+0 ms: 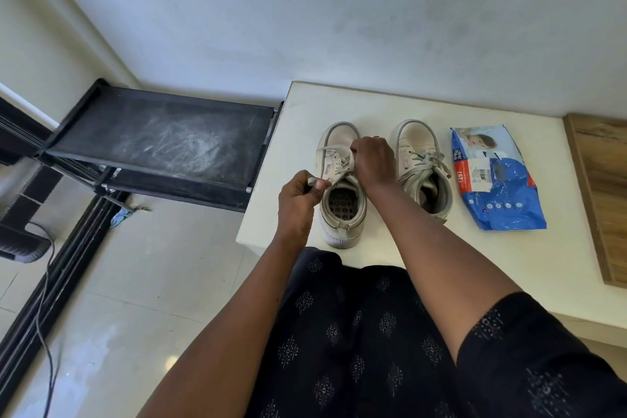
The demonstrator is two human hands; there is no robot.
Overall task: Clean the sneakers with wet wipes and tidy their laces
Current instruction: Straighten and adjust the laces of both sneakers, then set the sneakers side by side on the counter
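Two pale beige sneakers stand side by side on a white table (373, 102), toes toward the wall. My left hand (298, 200) pinches a lace end beside the opening of the left sneaker (342, 210). My right hand (373, 159) curls over that shoe's lacing and pinches the lace and tongue near the eyelets. The right sneaker (420, 159) stands untouched with its laces loosely tied. A blue and white pack of wet wipes (495, 180) lies flat to the right of the shoes.
A black shoe rack (156, 139) with a dusty top shelf stands left of the table. A wooden board (604, 187) borders the table's right side. A cable (44, 299) trails over the tiled floor at left. The wall is close behind.
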